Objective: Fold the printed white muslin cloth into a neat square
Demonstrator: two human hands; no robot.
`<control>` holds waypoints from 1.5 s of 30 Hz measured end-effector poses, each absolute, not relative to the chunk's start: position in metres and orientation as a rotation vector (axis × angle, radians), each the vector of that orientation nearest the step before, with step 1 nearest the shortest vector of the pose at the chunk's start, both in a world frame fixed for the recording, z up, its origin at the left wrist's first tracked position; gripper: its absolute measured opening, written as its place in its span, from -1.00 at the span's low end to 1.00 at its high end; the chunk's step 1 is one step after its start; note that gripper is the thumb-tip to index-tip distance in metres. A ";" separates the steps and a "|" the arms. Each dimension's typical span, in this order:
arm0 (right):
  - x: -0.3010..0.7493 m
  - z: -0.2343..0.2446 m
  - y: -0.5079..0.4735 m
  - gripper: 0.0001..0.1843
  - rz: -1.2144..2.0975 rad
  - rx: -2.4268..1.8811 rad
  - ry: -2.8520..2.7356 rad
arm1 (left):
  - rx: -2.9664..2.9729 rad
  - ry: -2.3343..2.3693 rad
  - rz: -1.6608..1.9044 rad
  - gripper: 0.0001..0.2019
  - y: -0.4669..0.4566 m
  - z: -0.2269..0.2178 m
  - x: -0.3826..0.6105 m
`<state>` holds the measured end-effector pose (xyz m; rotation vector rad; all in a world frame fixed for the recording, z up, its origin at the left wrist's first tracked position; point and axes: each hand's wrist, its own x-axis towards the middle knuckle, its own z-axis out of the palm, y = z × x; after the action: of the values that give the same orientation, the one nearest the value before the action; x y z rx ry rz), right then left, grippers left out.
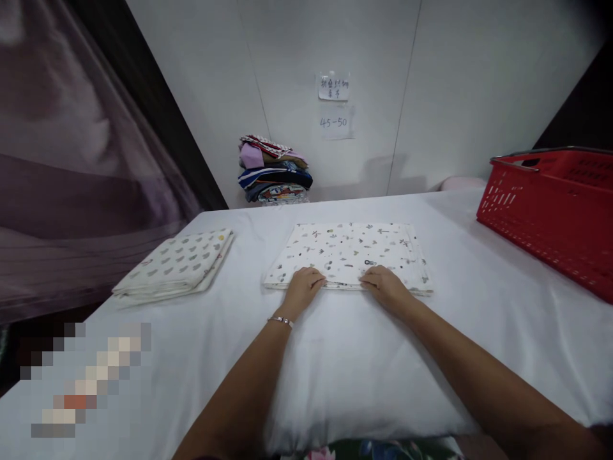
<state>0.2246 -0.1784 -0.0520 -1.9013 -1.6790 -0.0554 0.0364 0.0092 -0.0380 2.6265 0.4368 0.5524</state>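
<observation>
A white cloth [345,249] with small printed plants and shapes lies folded flat in a wide rectangle in front of me. My left hand [305,286] pinches its near edge left of the middle, and a metal bracelet circles that wrist. On the same edge, a little to the right, my right hand [383,286] also pinches the cloth with closed fingers. Between the two hands the edge of the top layer lifts slightly off the layers below. Both thumbs are mostly hidden by the fingers and fabric.
A folded cream cloth with leaf-like prints [179,262] lies at the left of the white-covered table [230,358]. A red plastic basket [550,211] stands at the right. Folded fabrics [275,172] are stacked by the wall beyond the far edge. A pinkish curtain [86,160] hangs left.
</observation>
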 end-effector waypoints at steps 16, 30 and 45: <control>0.218 -0.056 -0.182 -0.73 -0.109 -1.910 -1.574 | 2.707 0.394 0.565 -0.84 0.007 -0.044 0.038; 0.216 -0.061 -0.184 -0.74 -0.255 -1.872 -1.710 | 2.745 0.244 0.655 -0.77 0.003 -0.049 0.036; 0.213 -0.057 -0.183 -0.76 -0.289 -1.923 -1.701 | 2.775 0.254 0.726 -0.77 0.000 -0.048 0.038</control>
<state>0.2127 -0.1828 -0.0566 -1.9231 -1.7013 -0.2888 0.0378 -0.0003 -0.0479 2.7749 0.2535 0.7261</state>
